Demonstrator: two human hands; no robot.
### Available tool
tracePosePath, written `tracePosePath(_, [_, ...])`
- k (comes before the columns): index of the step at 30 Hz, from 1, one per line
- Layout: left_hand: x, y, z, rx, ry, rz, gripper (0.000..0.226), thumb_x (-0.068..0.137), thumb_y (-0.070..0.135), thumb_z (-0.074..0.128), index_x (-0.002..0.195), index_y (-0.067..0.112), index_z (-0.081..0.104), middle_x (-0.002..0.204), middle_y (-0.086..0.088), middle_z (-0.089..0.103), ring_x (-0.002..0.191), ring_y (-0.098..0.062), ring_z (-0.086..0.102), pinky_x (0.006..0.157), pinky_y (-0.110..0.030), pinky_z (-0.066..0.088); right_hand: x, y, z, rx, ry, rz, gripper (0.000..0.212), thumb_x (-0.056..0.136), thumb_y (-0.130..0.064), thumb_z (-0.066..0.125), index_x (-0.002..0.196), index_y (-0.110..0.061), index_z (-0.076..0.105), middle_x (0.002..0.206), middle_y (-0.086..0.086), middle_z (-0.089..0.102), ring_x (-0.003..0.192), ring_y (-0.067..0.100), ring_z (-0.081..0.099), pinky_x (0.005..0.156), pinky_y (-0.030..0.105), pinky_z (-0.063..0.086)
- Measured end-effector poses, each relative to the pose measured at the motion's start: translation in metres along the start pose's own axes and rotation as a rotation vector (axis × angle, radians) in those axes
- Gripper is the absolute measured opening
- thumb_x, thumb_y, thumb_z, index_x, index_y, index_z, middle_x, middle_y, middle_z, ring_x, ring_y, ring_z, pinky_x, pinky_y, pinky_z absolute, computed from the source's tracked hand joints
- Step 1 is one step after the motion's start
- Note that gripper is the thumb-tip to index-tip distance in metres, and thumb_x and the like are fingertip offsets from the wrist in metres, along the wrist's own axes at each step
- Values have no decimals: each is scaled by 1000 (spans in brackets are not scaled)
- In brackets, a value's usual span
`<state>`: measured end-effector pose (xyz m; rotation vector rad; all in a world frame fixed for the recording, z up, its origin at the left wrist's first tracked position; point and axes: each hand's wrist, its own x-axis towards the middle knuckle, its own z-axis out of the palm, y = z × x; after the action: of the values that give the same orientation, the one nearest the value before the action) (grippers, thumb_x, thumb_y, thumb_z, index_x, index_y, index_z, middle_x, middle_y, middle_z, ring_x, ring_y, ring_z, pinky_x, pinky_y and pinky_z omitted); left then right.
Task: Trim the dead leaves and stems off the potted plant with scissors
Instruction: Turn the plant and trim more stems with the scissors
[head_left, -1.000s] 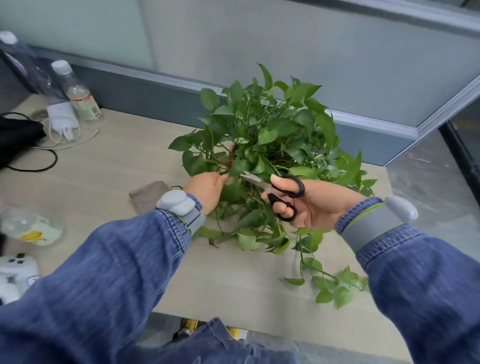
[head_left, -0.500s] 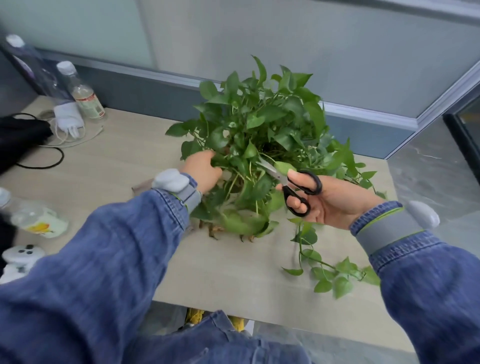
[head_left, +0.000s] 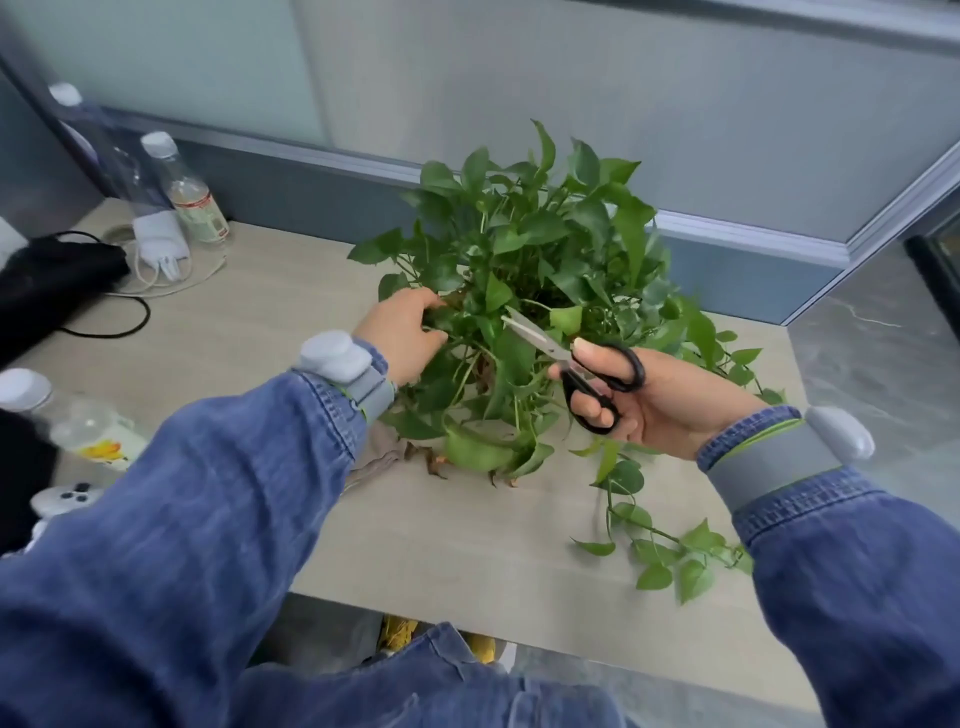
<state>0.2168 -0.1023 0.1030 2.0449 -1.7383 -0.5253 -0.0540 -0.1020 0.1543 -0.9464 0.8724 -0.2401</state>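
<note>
Denim sleeves (head_left: 218, 519) in the foreground, a grey band on each wrist. Right hand (head_left: 660, 402) gripping black-handled scissors (head_left: 582, 369), thumb through the upper loop, fingers curled through the lower; blades nearly closed, tips pointing up-left into the foliage. Left hand (head_left: 402, 335) reaching into the plant's left side, fingers curled among the leaves around a brownish bit; exactly what is pinched cannot be told. Plant (head_left: 530, 260) in a green pot (head_left: 475, 449) at mid-table (head_left: 441, 545), one vine (head_left: 660, 545) trailing toward the near right edge. Brown leaf scraps (head_left: 434, 462) lying at the pot's base, beside a crumpled cloth (head_left: 376, 457). At near left, a bottle (head_left: 78, 421) lying on its side and a white controller (head_left: 62, 499). Farther back on the left, a black bag (head_left: 47, 280), a white charger (head_left: 158, 244) with cable, and an upright bottle (head_left: 187, 192) against the wall (head_left: 675, 104).
</note>
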Motion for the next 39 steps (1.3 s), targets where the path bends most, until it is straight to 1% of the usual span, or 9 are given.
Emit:
tracePosePath(4, [-50, 23, 6, -36, 341, 362, 31, 81, 2, 47, 105, 16, 59, 107, 1, 57, 102, -19, 51, 91, -38, 42, -5, 3, -4, -11, 28, -7, 52, 90, -41, 62, 123, -2, 55, 66, 5, 53, 52, 11, 48, 37, 16, 33])
tracePosePath(7, [-65, 42, 15, 7, 231, 662, 38, 78, -3, 46, 109, 12, 62, 112, -3, 62, 110, -21, 54, 101, -36, 39, -9, 3, -5, -3, 31, -24, 49, 91, -41, 61, 121, -2, 56, 66, 4, 54, 51, 11, 48, 37, 16, 33])
tracePosePath(12, [-35, 64, 14, 537, -106, 630, 42, 89, 14, 42, 126, 32, 54, 124, 12, 57, 130, -17, 35, 114, -43, 13, -15, -1, -5, 34, 141, -78, 51, 85, -43, 65, 119, -5, 56, 67, 5, 55, 51, 11, 48, 35, 16, 32])
tracePosePath(16, [-18, 46, -5, 860, -126, 716, 33, 81, 15, 52, 104, 32, 70, 100, 11, 56, 113, -22, 39, 102, -45, 19, -19, 4, -6, 2, 168, -114, 50, 85, -43, 66, 117, -5, 57, 67, 5, 57, 52, 12, 51, 36, 17, 33])
tracePosePath(22, [-17, 33, -4, 1089, -131, 917, 33, 79, 16, 54, 106, 30, 67, 120, -2, 58, 125, -31, 36, 107, -51, 21, -14, 11, 0, -79, 176, -71, 47, 89, -44, 67, 116, -6, 59, 71, 8, 57, 56, 15, 50, 39, 19, 32])
tracePosePath(26, [-14, 34, -1, 1122, -246, 1000, 36, 87, 15, 45, 117, 29, 60, 132, 4, 53, 132, -24, 35, 117, -50, 2, -5, 10, 9, -186, 207, -26, 45, 89, -44, 67, 113, -8, 60, 70, 8, 61, 56, 15, 52, 40, 18, 34])
tracePosePath(29, [-6, 33, -14, 993, -123, 961, 42, 74, 5, 48, 111, 23, 55, 113, 1, 61, 117, -26, 50, 113, -50, 12, 0, 10, 12, -217, 233, 9, 42, 89, -44, 68, 111, -9, 58, 70, 7, 63, 55, 15, 53, 41, 18, 32])
tracePosePath(33, [3, 17, -24, 945, -35, 851, 48, 78, 5, 50, 123, 24, 56, 129, 0, 55, 128, -24, 41, 109, -45, 18, 1, 12, 11, -247, 201, 25, 43, 89, -43, 68, 111, -7, 58, 70, 9, 62, 56, 16, 51, 40, 19, 32])
tracePosePath(39, [-2, -3, -29, 818, -41, 850, 34, 78, 4, 55, 102, 24, 69, 125, 3, 59, 124, -22, 48, 108, -42, 25, -10, 10, 8, -245, 75, -3, 51, 82, -46, 71, 112, -5, 62, 69, 10, 60, 54, 17, 51, 40, 18, 34])
